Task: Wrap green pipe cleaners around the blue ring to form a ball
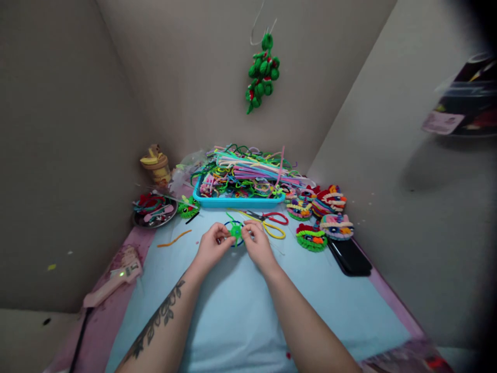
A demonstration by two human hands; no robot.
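Between my two hands is a small pipe-cleaner piece (236,232) with a bright green middle, short green arms and a dark blue ring around it. My left hand (215,242) pinches its left side between thumb and fingers. On the opposite side, my right hand (257,243) has its fingers closed on the ring's edge. Just beyond the hands lie red-handled scissors (276,218) and yellow-handled scissors (275,231), their blades overlapping. A blue tray (238,202) heaped with coloured pipe cleaners (248,168) stands behind them.
Several finished pipe-cleaner faces (311,238) sit at the right, near a black phone (351,257). At left are a metal bowl (155,224), a green figure (188,207), an orange pipe cleaner (174,239) and a lit glue gun (116,282). A green braided decoration (264,72) hangs on the wall.
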